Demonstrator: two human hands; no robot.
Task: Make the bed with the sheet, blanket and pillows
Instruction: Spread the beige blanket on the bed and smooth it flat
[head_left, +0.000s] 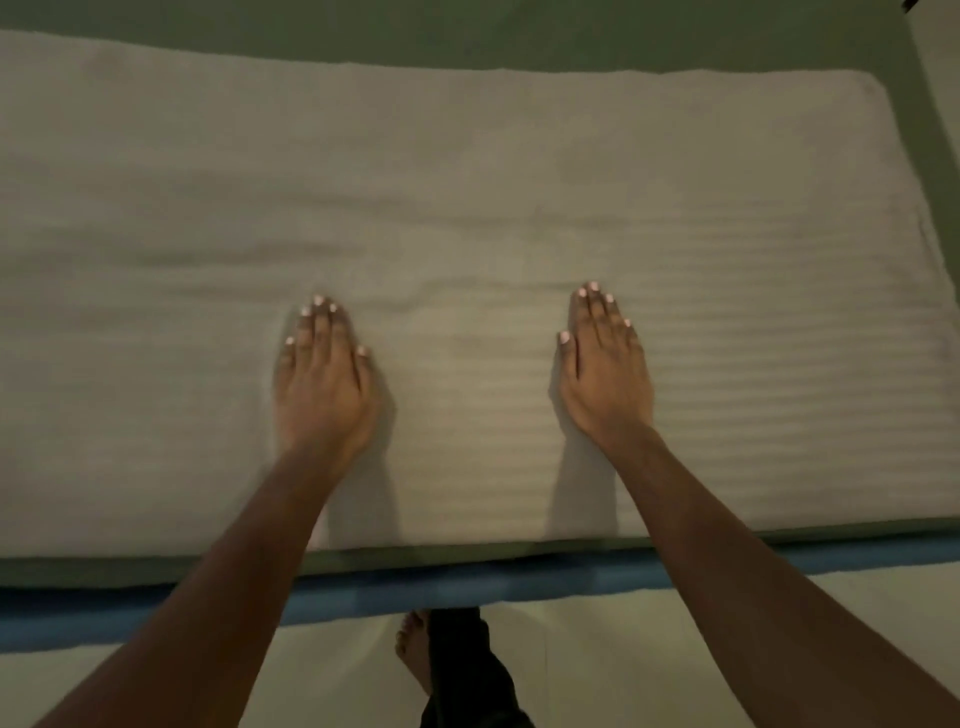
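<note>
A pale striped sheet (467, 171) lies spread over the bed, with soft ripples across its middle. My left hand (322, 379) rests flat on it, palm down, fingers extended and close together, holding nothing. My right hand (602, 369) lies flat the same way about a forearm's length to the right. Both hands are on the near half of the sheet. A green layer (130, 569) shows under the sheet's near edge, with a blue mattress edge (467, 592) below it. No blanket or pillow is in view.
A green surface (467, 36) runs along the far side of the bed and down the right side. Pale floor (675, 665) lies below the bed's near edge. My bare foot (413, 649) and a dark trouser leg (467, 675) stand close to the bed.
</note>
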